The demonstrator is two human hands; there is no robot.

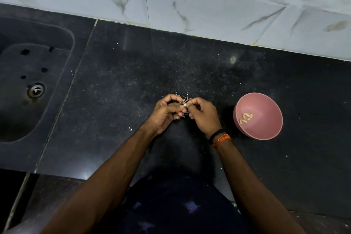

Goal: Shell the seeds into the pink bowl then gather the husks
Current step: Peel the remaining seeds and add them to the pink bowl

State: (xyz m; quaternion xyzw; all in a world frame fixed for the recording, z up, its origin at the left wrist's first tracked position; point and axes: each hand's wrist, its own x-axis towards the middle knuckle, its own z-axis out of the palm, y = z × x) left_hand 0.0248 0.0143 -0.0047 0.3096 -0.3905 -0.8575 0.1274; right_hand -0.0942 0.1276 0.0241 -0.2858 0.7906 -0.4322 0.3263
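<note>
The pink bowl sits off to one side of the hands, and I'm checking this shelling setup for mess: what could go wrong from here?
1. Both hands, left hand and right hand, pinch the seed over the bare countertop, not over the pink bowl, so a kernel could drop onto the counter.
2. Husk bits already lie scattered; more may fly off and be hard to gather.
3. The open sink lies to the left; stray husks could end up there.

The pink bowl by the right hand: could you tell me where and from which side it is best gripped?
Grip the pink bowl at its near-left rim, coming from the right hand beside it. It stands upright and open; the rim is bare all round, and the kernels lie low inside, probably clear of a thumb hooked over.
</note>
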